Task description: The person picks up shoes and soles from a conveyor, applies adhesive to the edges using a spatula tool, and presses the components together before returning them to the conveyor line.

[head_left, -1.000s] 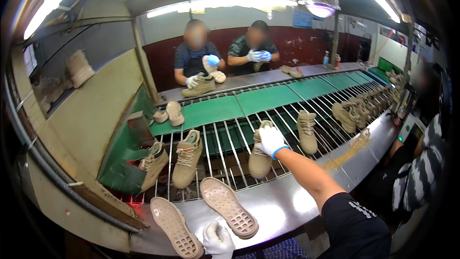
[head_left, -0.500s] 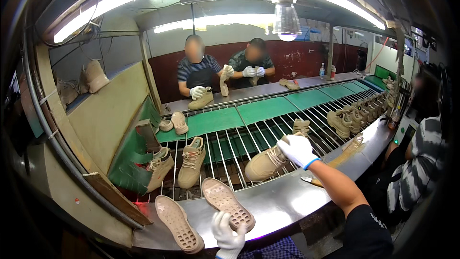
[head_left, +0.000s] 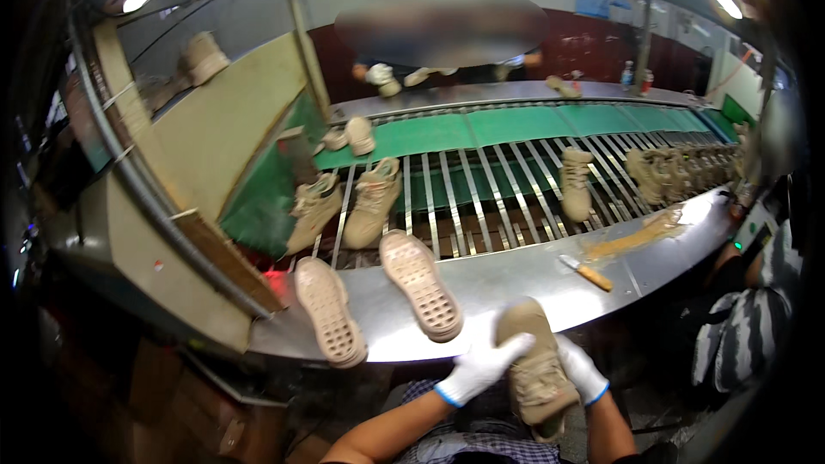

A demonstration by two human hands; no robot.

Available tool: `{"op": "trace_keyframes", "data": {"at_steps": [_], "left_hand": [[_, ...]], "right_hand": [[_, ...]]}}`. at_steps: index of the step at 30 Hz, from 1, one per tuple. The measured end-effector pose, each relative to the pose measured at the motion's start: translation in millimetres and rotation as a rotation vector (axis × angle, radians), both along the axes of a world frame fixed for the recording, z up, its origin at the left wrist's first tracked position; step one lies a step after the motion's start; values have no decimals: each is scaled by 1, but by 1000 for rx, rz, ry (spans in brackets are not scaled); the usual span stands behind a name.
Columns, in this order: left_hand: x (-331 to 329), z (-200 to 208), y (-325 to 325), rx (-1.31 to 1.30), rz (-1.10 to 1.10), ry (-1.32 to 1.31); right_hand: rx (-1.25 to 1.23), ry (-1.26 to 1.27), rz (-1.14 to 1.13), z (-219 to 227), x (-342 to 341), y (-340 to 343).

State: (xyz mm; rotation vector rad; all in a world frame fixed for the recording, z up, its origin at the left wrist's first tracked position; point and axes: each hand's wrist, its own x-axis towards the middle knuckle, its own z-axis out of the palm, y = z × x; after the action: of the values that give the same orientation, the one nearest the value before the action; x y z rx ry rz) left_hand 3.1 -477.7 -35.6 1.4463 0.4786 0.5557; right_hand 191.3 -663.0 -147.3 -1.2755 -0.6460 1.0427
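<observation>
One conveyor of metal bars (head_left: 475,198) crosses the middle, with one steel tabletop (head_left: 533,285) along its near side. As for progress, the held shoe (head_left: 528,352) is already off the bars, at the tabletop's near edge before the person, toe pointing away; its underside is hidden, so whether it bears a sole cannot be told. Both soles (head_left: 421,288) on the tabletop lie loose, joined to no shoe, so I judge that pair unused; the shoes on the bars appear left for later handling. Counted, one shoe is held, two stand together at the left (head_left: 372,206), one stands alone further right (head_left: 576,185), and a packed row (head_left: 687,174) beyond is too crowded to number. Two gloved hands, the left hand (head_left: 494,369) and the right hand (head_left: 584,369), are partly closed around the held shoe's sides, left thumb on top. One orange-handled knife (head_left: 593,277) lies on the tabletop.
</observation>
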Motion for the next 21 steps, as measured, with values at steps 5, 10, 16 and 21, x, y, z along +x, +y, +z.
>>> {"op": "trace_keyframes", "data": {"at_steps": [5,10,16,21], "left_hand": [[6,-3,78,724,292,57],[-20,-50,267,1003,760,657],[-19,-55,296,168,468,127],[2,35,191,210,106,-101]], "right_hand": [[9,844,-103,-78,-59,-26],[27,838,-56,-61,-51,-7],[122,748,-77,-40,-25,19],[132,696,-91,-24,-7,26]]}}
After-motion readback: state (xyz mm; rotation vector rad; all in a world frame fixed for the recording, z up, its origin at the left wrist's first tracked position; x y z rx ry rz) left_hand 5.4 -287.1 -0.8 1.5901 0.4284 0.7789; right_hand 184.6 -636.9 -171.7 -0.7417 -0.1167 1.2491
